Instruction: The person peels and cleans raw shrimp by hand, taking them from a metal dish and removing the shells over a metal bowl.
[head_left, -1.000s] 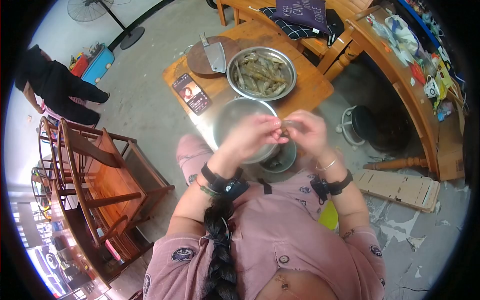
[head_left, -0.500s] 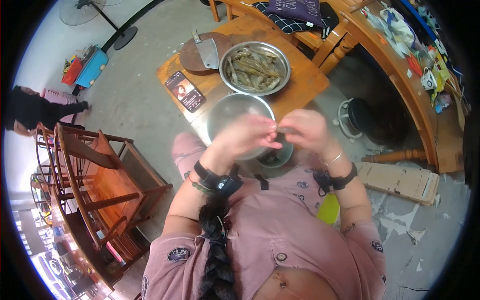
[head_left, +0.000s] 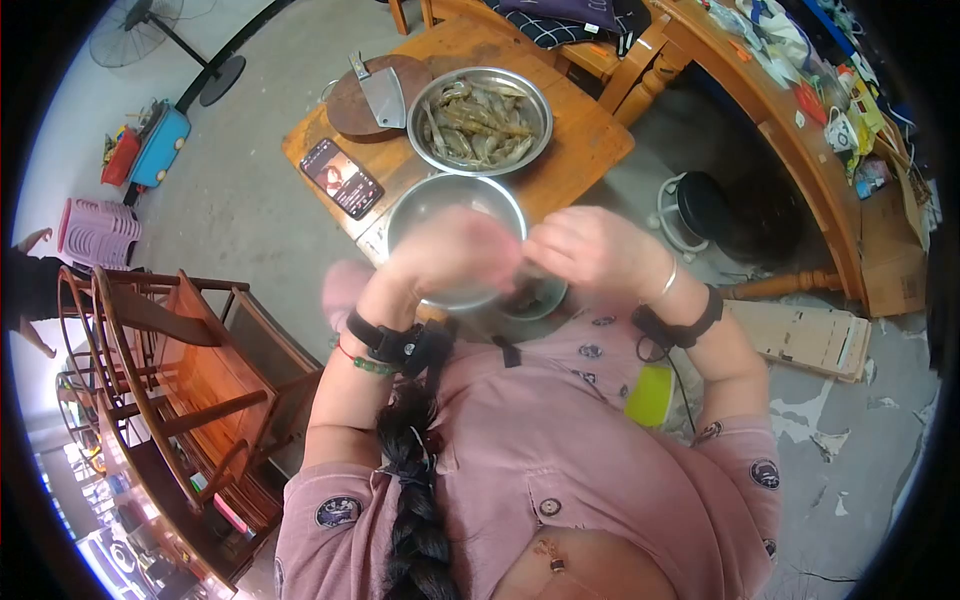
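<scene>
- Left hand (head_left: 452, 250): over the steel basin (head_left: 430, 205), too blurred to tell whether it grips anything
- Right hand (head_left: 592, 248): at the left hand's 3 o'clock, fingers bent inward; whether they grip something I cannot tell
- Raw shrimp (head_left: 480, 122): heaped in a steel bowl (head_left: 544, 112) on the wooden surface (head_left: 592, 120), at the basin's 12 o'clock
- Greenish bowl (head_left: 554, 298): at the basin's 4 o'clock
- Cleaver (head_left: 383, 98): on a round cutting board (head_left: 348, 105), at the steel bowl's 9 to 10 o'clock
- Phone (head_left: 342, 178): lit, at the basin's 10 o'clock
</scene>
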